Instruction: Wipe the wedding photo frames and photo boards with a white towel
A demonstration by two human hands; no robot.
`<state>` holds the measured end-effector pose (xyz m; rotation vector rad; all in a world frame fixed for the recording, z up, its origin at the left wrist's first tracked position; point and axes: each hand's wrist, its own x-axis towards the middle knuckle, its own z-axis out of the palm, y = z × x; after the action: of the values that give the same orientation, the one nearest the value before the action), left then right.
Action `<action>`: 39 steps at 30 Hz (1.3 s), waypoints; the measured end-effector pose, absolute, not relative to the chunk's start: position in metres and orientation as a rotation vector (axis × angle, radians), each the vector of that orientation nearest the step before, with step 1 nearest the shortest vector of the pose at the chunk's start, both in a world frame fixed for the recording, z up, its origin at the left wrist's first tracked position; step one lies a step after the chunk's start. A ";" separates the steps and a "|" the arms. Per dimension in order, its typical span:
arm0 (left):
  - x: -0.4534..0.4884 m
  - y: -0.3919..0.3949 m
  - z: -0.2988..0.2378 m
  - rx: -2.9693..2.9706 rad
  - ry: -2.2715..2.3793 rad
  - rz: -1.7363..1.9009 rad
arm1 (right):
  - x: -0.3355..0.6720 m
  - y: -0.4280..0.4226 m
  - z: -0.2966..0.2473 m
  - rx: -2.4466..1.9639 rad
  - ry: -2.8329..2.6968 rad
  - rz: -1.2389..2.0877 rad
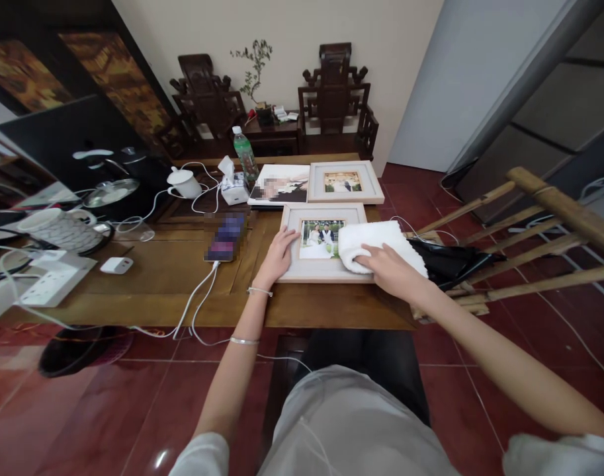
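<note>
A light wooden photo frame [309, 211] with a wedding picture lies flat on the wooden table [172, 277]. My left hand [278, 258] rests open on the frame's left edge, fingers flat. My right hand [388, 268] presses on a folded white towel [381, 239] that covers the frame's right side, fingers curled over the cloth. A second, similar frame [345, 182] lies just behind, next to a flat photo print [280, 184].
A phone [225, 237] on a white charging cable lies left of the frame. Further left are a power strip [53, 281], a mug [61, 228], pots and a white teapot [183, 182]. A green bottle [244, 153] stands behind. A bamboo rack [544, 231] leans at the right.
</note>
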<state>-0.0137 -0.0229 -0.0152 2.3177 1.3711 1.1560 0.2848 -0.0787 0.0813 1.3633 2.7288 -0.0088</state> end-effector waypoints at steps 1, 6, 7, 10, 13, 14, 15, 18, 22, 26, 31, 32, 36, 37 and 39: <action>-0.014 -0.023 -0.015 2.319 1.365 1.154 | 0.283 -0.069 0.081 1.389 2.723 0.008; -0.013 -0.022 -0.015 2.299 1.387 1.131 | 0.273 -0.006 0.071 1.517 2.717 0.162; -0.013 -0.022 -0.016 2.291 1.409 1.122 | 0.271 0.004 0.069 1.532 2.709 0.183; -0.012 -0.020 -0.019 2.271 1.483 1.081 | 0.268 0.018 0.064 1.532 2.715 0.219; -0.012 -0.019 -0.021 2.256 1.504 1.051 | 0.268 0.003 0.060 1.464 2.760 0.239; -0.011 -0.019 -0.022 2.255 1.504 1.051 | 0.269 -0.007 0.059 1.445 2.771 0.233; -0.011 -0.019 -0.022 2.258 1.505 1.054 | 0.271 -0.019 0.060 1.432 2.776 0.214; -0.011 -0.019 -0.022 2.274 1.518 1.070 | 0.276 -0.059 0.068 1.411 2.759 0.088; -0.010 -0.019 -0.023 2.282 1.517 1.079 | 0.280 -0.101 0.094 1.326 2.724 -0.140; -0.010 -0.019 -0.022 2.299 1.495 1.095 | 0.274 -0.103 0.106 1.260 2.727 -0.258; -0.011 -0.020 -0.023 2.305 1.464 1.092 | 0.264 -0.045 0.083 1.392 2.825 0.017; -0.011 -0.020 -0.023 2.304 1.462 1.090 | 0.264 -0.029 0.078 1.465 2.849 0.097; -0.012 -0.021 -0.023 2.293 1.455 1.090 | 0.259 0.019 0.061 1.597 2.881 0.324; -0.012 -0.021 -0.023 2.289 1.455 1.091 | 0.256 0.026 0.057 1.583 2.862 0.337; -0.012 -0.021 -0.023 2.278 1.454 1.108 | 0.250 0.030 0.051 1.544 2.799 0.344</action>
<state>-0.0119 -0.0206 -0.0235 2.2782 1.4538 1.1076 0.2503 0.0302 0.0513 1.5437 2.7988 0.3441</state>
